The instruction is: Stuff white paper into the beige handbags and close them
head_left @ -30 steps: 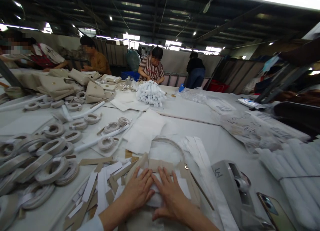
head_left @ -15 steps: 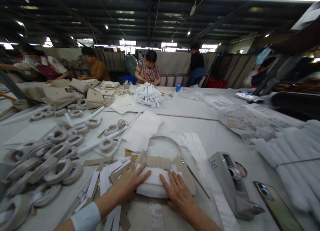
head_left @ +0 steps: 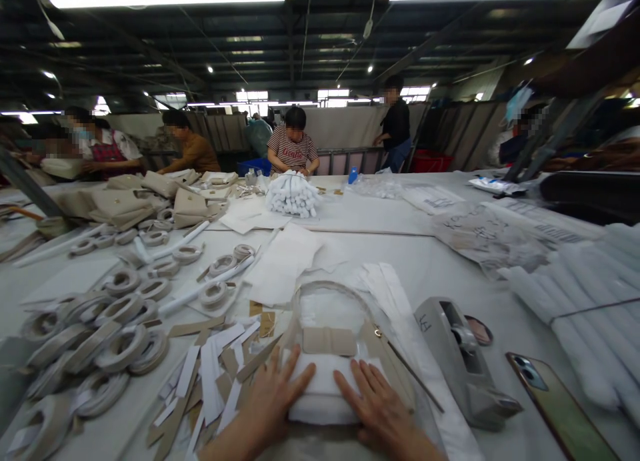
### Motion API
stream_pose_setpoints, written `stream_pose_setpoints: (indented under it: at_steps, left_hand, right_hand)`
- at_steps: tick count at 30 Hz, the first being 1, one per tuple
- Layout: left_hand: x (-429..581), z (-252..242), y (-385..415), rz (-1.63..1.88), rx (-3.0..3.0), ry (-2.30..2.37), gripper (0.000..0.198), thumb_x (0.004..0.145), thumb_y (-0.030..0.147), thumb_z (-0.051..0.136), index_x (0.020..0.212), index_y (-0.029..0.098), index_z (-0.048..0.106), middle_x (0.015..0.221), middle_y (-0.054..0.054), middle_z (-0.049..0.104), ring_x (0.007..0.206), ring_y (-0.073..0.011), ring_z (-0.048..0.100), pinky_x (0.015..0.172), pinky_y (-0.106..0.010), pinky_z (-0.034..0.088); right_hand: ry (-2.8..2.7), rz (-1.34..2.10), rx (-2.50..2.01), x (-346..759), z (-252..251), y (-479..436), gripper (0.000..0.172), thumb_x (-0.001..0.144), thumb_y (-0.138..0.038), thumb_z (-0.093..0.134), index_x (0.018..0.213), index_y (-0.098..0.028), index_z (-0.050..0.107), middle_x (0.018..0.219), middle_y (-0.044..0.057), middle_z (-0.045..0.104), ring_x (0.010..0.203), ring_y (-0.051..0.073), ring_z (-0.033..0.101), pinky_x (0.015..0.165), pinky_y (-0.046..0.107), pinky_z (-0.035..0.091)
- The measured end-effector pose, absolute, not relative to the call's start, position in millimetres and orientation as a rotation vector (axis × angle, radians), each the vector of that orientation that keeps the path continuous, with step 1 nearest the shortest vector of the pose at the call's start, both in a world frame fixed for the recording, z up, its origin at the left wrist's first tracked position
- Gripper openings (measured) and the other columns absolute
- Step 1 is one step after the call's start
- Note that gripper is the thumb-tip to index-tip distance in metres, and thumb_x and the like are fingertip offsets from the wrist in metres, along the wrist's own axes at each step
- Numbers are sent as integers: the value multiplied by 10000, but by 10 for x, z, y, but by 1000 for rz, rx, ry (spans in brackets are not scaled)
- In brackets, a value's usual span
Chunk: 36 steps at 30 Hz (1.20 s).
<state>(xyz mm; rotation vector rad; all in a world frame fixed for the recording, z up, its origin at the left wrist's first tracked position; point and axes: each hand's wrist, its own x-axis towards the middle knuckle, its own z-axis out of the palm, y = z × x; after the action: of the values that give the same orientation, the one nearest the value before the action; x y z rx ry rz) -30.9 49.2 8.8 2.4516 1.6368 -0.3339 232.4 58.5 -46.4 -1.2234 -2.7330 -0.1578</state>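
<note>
Two bare hands lie flat on one soft white wrapped bundle [head_left: 324, 393] at the near edge of the table [head_left: 440, 268]. Left to right: coiled strap rolls [head_left: 120, 344] in a loose heap; cut paper and card strips [head_left: 210, 374] scattered beside them; the left hand [head_left: 274, 398], fingers spread and unclenched, pressing the bundle's left side without gripping it; the bundle itself, lying on a beige handbag [head_left: 330, 341] whose arched handle [head_left: 327, 289] rises behind it; the right hand [head_left: 381, 408], likewise flat and open on the bundle's right side; a grey tape dispenser [head_left: 463, 361]; a phone [head_left: 555, 404] face down; long white paper-wrapped rolls [head_left: 580, 308] tied in a stack.

Handling, as a judgement: the bundle looks light, compressible and easily creased, so it is best held by both long edges with flat palms rather than pinched; the bag beneath appears semi-stiff and could be lifted by its handle or its base.

Containers: the bag is the only one near the hands; whether it is open, or what is inside it, cannot be told. Farther off, a bound cluster of white rolls [head_left: 293, 194] stands before a seated person [head_left: 293, 148].
</note>
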Motion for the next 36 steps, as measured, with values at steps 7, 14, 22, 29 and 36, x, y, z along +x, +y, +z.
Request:
stream_pose_setpoints:
  at_steps: [7, 14, 22, 29, 36]
  left_hand:
    - [-226, 39, 371, -373, 2330, 1682, 1173, 534, 93, 717, 1469, 419, 88, 1596, -82, 50, 1398, -490, 117, 1049, -678, 260]
    - [-412, -227, 423, -46, 2459, 1376, 995, 712, 542, 610, 1496, 219, 89, 1574, -197, 42, 1433, -403, -40, 1098, -690, -22]
    - [-465, -192, 440, 148, 2335, 1299, 984, 697, 523, 619, 1490, 175, 150, 1569, -199, 100, 1444, -373, 18, 1128, -641, 21]
    - [-777, 87, 1152, 745, 1543, 1621, 438, 924, 302, 270, 1084, 164, 654, 1090, -75, 698, 1046, -195, 612, 945, -327, 454]
    - [-494, -199, 2028, 493, 1389, 1731, 249, 797, 380, 658, 778, 134, 627, 678, 0, 622, 647, -156, 585, 631, -298, 472]
  right_hand:
    - [-2651, -280, -1124, 2395, -736, 552, 986, 495, -62, 555, 1440, -249, 345, 1450, 148, 437, 1271, 362, 463, 1070, 481, 335]
    - [-2657, -115, -1232, 2442, -562, 544, 857, 582, -180, 647, 1404, -261, 418, 1414, 155, 479, 1269, 378, 466, 1041, 542, 388]
    - [-2528, 149, -1330, 1360, -21, 899, 471, 958, -254, 294, 1391, -119, 421, 1435, 146, 450, 1344, 236, 398, 1088, 468, 386]
    - [-2623, 148, -1479, 1081, -305, 989, 479, 959, -305, 312, 1378, -113, 441, 1461, 131, 401, 1361, 259, 366, 1086, 487, 380]
    - [-2668, 67, -1456, 1134, -369, 1024, 492, 954, -309, 315, 1395, -118, 420, 1461, 128, 401, 1342, 269, 396, 1062, 483, 420]
